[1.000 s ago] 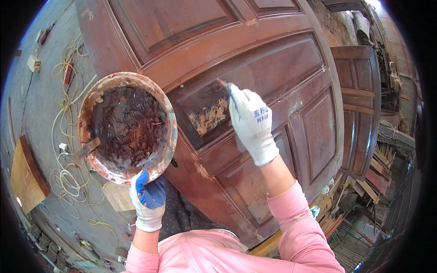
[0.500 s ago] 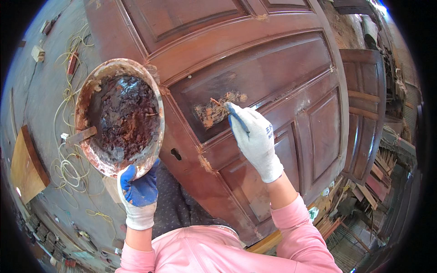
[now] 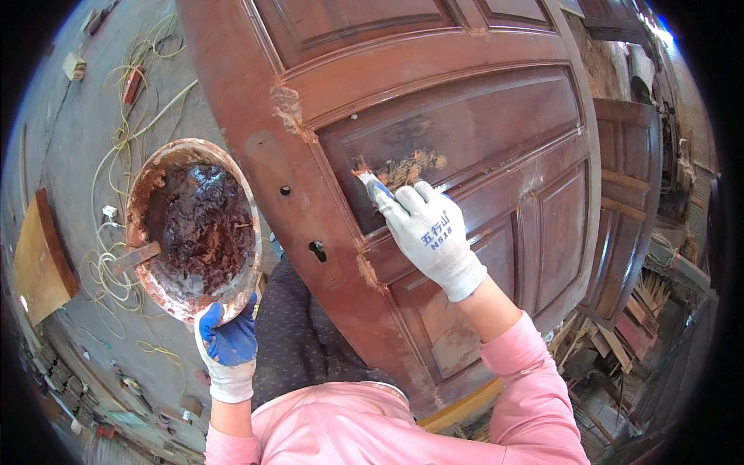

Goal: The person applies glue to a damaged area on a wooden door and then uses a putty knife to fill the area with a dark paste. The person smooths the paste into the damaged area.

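Door (image 3: pixel 465 116): large, reddish-brown, panelled, lying under the right hand (image 3: pixel 426 232). Pale filler patch (image 3: pixel 411 167) just beyond that hand's fingertips.

Bowl (image 3: pixel 194 229): caked with dark brown paste, gripped at its near rim by the left hand (image 3: pixel 226 345), held beside the door's edge.

Scraper (image 3: pixel 370 182): right hand clenched round it, blade tip touching the panel beside the patch.

Risks, as judged: bowl is tilted, so paste may slide out onto floor or lap. A steep blade angle could gouge the finish or spread filler across the moulding.

Round bowl (image 3: pixel 194 229) of dark brown paste, tilted, held at left, small blade (image 3: pixel 370 183) pressed against brown wooden door panel (image 3: pixel 465 124)
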A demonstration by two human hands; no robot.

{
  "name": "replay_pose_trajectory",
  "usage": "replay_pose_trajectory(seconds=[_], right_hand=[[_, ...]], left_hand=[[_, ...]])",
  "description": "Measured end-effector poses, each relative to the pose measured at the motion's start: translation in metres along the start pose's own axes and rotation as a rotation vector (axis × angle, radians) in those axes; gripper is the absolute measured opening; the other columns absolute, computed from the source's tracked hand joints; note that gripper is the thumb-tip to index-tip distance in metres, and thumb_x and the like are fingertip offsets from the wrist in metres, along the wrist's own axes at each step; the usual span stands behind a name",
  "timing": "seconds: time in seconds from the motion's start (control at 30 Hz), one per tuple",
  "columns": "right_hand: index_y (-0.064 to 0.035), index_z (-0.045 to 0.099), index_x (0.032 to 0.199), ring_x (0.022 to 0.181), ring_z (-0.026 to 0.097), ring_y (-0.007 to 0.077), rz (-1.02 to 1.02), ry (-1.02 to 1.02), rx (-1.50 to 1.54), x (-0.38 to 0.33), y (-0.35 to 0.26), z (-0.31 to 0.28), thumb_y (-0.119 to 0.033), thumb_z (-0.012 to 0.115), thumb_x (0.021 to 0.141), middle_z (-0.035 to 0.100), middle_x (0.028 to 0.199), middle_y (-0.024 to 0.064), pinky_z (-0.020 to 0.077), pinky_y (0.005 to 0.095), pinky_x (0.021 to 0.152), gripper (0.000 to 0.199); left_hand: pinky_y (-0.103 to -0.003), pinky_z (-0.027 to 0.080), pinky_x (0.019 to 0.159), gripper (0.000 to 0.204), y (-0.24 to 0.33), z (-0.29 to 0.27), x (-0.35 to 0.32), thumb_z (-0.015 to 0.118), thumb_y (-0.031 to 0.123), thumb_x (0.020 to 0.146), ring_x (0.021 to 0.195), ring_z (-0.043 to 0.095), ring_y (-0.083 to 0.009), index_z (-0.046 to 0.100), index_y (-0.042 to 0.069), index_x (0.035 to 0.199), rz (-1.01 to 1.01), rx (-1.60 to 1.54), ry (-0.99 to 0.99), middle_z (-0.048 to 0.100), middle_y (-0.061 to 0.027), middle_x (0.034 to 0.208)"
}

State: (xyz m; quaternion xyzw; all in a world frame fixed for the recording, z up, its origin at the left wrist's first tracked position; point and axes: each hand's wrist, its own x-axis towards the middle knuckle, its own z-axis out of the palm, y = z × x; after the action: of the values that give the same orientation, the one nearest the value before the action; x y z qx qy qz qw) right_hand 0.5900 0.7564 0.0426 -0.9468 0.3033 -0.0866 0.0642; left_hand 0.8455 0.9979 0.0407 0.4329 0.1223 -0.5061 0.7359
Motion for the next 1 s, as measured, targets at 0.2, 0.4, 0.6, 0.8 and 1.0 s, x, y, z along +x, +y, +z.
replay_pose_trajectory(seconds=[0.2,0.4,0.6,0.8,1.0], right_hand=[[-0.0084,0.071,0.123,0.084,0.062,0.0275,0.128,0.043,0.164,0.027,0.009,-0.011,-0.005,0.069,0.088,0.061,0.09,0.0068,0.0543,0.0381,0.07,0.036],[-0.0088,0.07,0.124,0.082,0.06,0.023,0.013,-0.025,0.003,0.014,0.011,0.006,-0.011,0.068,0.086,0.058,0.087,0.0042,0.0546,0.0342,0.07,0.038],[-0.004,0.071,0.125,0.075,0.057,0.025,0.088,0.073,0.213,-0.001,0.0,-0.006,-0.001,0.071,0.083,0.059,0.084,0.006,0.0515,0.036,0.066,0.042],[-0.0056,0.069,0.128,0.077,0.058,0.0213,0.041,0.02,0.142,-0.014,-0.014,0.011,-0.011,0.071,0.081,0.058,0.085,0.0033,0.0512,0.0337,0.062,0.047],[-0.0043,0.068,0.131,0.075,0.057,0.0206,0.061,-0.013,-0.028,-0.01,-0.036,0.017,-0.015,0.068,0.083,0.055,0.083,0.0026,0.0494,0.0346,0.062,0.05]], left_hand=[[-0.047,0.056,0.109,0.06,0.0,-0.005,0.001,0.064,0.011,0.092,0.128,0.062,-0.0341,0.046,0.002,0.149,-0.006,0.007,0.063,0.057,-0.017,0.147],[-0.047,0.057,0.107,0.059,-0.002,-0.014,0.001,0.064,0.011,0.092,0.125,0.064,-0.0341,0.048,0.001,0.147,-0.016,0.022,0.063,0.059,-0.0171,0.145],[-0.046,0.057,0.106,0.058,-0.001,-0.025,0.003,0.065,0.012,0.092,0.124,0.065,-0.0345,0.05,0.001,0.146,-0.024,-0.003,0.066,0.06,-0.0175,0.142],[-0.046,0.058,0.106,0.061,-0.001,-0.017,0.002,0.065,0.012,0.092,0.124,0.065,-0.0363,0.047,0.002,0.149,-0.028,0.02,0.08,0.059,-0.0177,0.144],[-0.047,0.056,0.109,0.063,0.0,-0.018,0.003,0.065,0.012,0.092,0.128,0.062,-0.0355,0.044,0.002,0.151,-0.009,0.037,0.065,0.055,-0.0179,0.148]])
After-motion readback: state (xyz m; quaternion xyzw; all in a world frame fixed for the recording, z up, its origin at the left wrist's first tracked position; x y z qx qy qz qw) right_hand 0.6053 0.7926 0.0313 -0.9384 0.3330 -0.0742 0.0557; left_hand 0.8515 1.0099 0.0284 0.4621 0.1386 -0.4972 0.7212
